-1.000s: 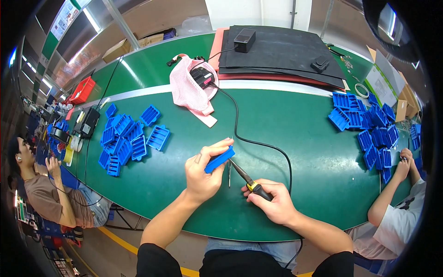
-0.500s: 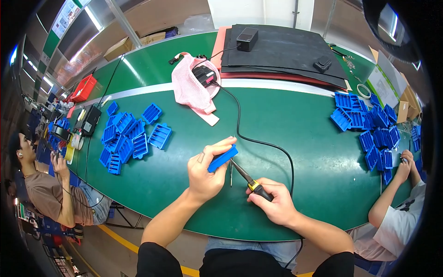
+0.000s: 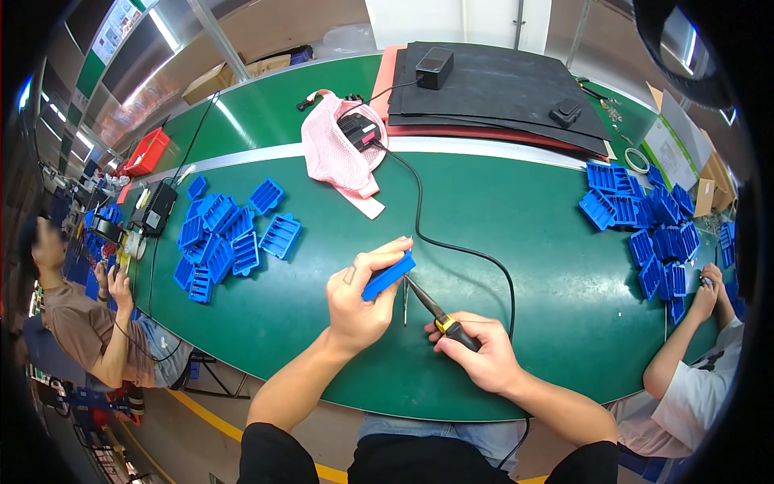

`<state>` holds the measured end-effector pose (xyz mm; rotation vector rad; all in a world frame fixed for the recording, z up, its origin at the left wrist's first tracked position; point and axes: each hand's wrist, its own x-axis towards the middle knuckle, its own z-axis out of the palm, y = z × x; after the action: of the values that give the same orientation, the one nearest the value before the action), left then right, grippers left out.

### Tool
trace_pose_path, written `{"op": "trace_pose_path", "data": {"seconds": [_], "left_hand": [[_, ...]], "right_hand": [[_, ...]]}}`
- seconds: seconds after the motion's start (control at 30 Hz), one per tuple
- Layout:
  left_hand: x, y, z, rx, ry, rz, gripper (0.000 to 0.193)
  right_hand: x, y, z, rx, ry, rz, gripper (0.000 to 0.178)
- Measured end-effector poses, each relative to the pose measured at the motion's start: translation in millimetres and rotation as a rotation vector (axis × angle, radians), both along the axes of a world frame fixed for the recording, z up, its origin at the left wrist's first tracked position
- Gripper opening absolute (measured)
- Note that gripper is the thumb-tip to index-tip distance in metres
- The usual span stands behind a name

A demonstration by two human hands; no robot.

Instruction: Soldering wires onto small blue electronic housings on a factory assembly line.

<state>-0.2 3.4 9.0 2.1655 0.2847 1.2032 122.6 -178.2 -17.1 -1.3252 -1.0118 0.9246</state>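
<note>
My left hand (image 3: pixel 359 298) is closed around a blue plastic battery holder (image 3: pixel 389 276), tilted with its narrow side showing. In my right hand (image 3: pixel 481 348) are long-nose pliers (image 3: pixel 431 302), with dark tapered jaws and a black and yellow grip. The tip of the pliers reaches the lower right edge of the holder; whether it grips anything there is too small to tell. A thin, dark, wire-like piece (image 3: pixel 405 310) shows just below the holder, between my hands.
Blue holders lie heaped at left (image 3: pixel 218 234) and right (image 3: pixel 645 210). A black cable (image 3: pixel 484 254) runs from a pink mesh bag (image 3: pixel 326 149) past my right wrist. Black sheets (image 3: pixel 492 93) lie at the back. People sit left (image 3: pixel 89 323) and right (image 3: pixel 693 371).
My hands, the holder and the pliers stay almost in place; the pliers shift only slightly. The person at left has turned the head and lowered a hand.
</note>
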Motion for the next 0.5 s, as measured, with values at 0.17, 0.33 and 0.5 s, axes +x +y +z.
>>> {"op": "trace_pose_path", "data": {"seconds": [0.17, 0.33, 0.5], "left_hand": [[0.4, 0.3, -1.5, 0.018, 0.013, 0.001, 0.027], [0.8, 0.0, -0.6, 0.021, 0.015, 0.006, 0.027], [1.4, -4.1, 1.6, -0.071, 0.009, 0.009, 0.026]], "right_hand": [[-0.4, -0.4, -0.2, -0.014, 0.007, -0.010, 0.013], [-2.6, 0.7, 1.6, 0.001, 0.018, -0.028, 0.013], [-2.6, 0.2, 7.2, -0.026, -0.025, -0.020, 0.016]]}}
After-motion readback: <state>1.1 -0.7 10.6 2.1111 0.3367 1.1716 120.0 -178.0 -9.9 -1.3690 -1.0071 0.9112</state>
